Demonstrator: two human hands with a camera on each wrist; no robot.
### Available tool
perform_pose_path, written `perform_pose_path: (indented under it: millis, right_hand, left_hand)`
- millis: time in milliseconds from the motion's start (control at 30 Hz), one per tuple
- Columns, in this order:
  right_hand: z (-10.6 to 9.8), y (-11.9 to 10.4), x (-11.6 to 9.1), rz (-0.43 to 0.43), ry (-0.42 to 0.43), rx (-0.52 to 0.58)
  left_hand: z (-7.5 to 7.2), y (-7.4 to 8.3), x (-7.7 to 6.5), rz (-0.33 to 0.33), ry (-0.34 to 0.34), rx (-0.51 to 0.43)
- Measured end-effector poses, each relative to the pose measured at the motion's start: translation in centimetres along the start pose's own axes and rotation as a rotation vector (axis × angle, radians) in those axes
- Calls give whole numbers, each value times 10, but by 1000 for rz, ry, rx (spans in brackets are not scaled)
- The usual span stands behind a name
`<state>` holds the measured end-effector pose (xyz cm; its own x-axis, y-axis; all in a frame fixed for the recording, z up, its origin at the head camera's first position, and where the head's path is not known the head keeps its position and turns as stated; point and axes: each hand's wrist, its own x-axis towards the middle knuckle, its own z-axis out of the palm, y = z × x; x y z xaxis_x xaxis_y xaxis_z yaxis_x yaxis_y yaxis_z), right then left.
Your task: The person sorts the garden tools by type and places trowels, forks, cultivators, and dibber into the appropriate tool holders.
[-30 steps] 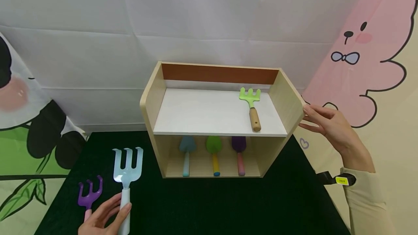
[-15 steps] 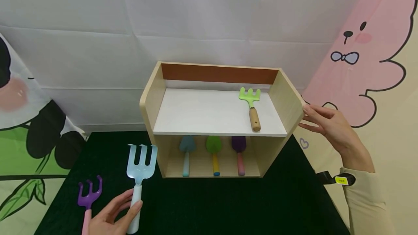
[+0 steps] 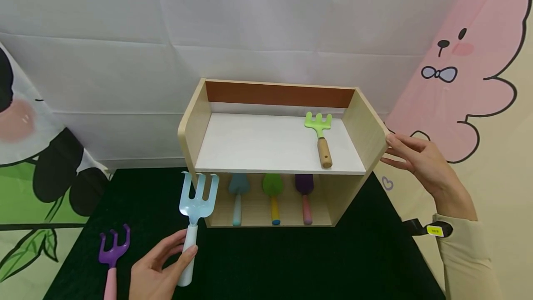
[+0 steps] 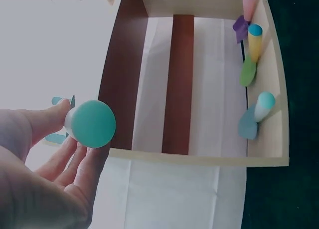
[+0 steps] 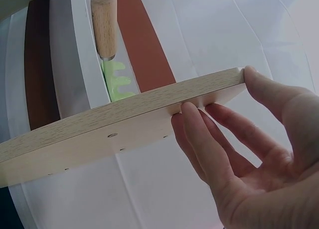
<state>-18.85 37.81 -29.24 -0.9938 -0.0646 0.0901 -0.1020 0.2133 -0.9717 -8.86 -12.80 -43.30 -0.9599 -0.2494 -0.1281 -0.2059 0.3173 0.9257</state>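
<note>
My left hand [image 3: 160,267] pinches the white handle of a light blue three-pronged hand fork [image 3: 196,207], prongs up. The fork overlaps the lower left corner of a two-tier wooden shelf [image 3: 270,145] in the head view. From the left wrist, its turquoise handle end [image 4: 93,124] faces the camera. My right hand [image 3: 429,170] holds the shelf's right side panel, thumb at the front edge and fingers against the outer face. On the white upper tier, toward the right, lies a green hand fork [image 3: 319,126] with a wooden handle.
The lower tier holds a blue trowel [image 3: 238,186], a green trowel [image 3: 272,184] with a yellow handle and a purple trowel [image 3: 305,184] with a pink handle. A purple hand fork [image 3: 112,253] lies on the dark green tabletop [image 3: 316,263], left of my left hand.
My left hand has carried the light blue hand fork rightward and a little up, toward the shelf's lower left corner. The right hand and the shelf have stayed in place.
</note>
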Motion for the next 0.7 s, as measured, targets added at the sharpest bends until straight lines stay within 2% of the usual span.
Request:
perform_pose_path:
  millis: [200,433,700]
  right_hand:
    - [0,-1,-2,2,-1,5]
    - [-1,0,-2,0,-6,33]
    - [0,0,-1,2,-7,17]
  left_hand:
    - [5,14,0,27,-33,9]
    - [12,30,6,111,-101,-30]
    - [20,42,15,164,-107,-70]
